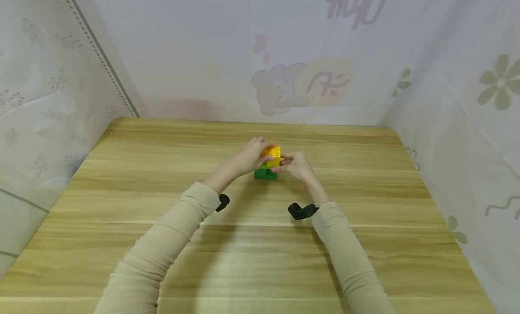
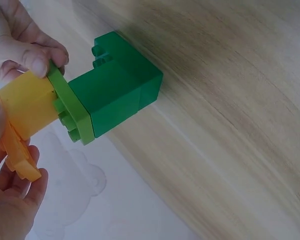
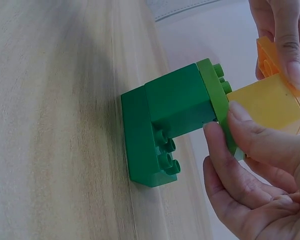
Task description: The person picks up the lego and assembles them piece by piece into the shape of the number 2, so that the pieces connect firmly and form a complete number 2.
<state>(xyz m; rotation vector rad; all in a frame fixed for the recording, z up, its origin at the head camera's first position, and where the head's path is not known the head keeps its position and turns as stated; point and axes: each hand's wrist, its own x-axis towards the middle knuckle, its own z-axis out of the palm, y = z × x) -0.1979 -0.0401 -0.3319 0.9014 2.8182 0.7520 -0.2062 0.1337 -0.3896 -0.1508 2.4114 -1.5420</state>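
Observation:
A small stack of toy building blocks stands on the table. Its lowest part is a dark green block (image 3: pixel 139 142) with bare studs on one side, and a second dark green block (image 3: pixel 177 100) sits on it. Above comes a thin light green block (image 2: pixel 72 107), partly overhanging, then a yellow block (image 3: pixel 265 102). An orange piece (image 2: pixel 21 157) with a projecting end tops the stack. My left hand (image 1: pixel 253 157) grips the orange piece from the left. From the right, my right hand (image 1: pixel 299 166) pinches the light green block, its thumb against the yellow block's edge.
The wood-grain table (image 1: pixel 260 264) runs back to a pale printed cloth (image 1: pixel 183 57), which also hangs at both sides. Black wrist devices (image 1: pixel 302 211) sit at both sleeve cuffs. The stack stands toward the back middle of the table.

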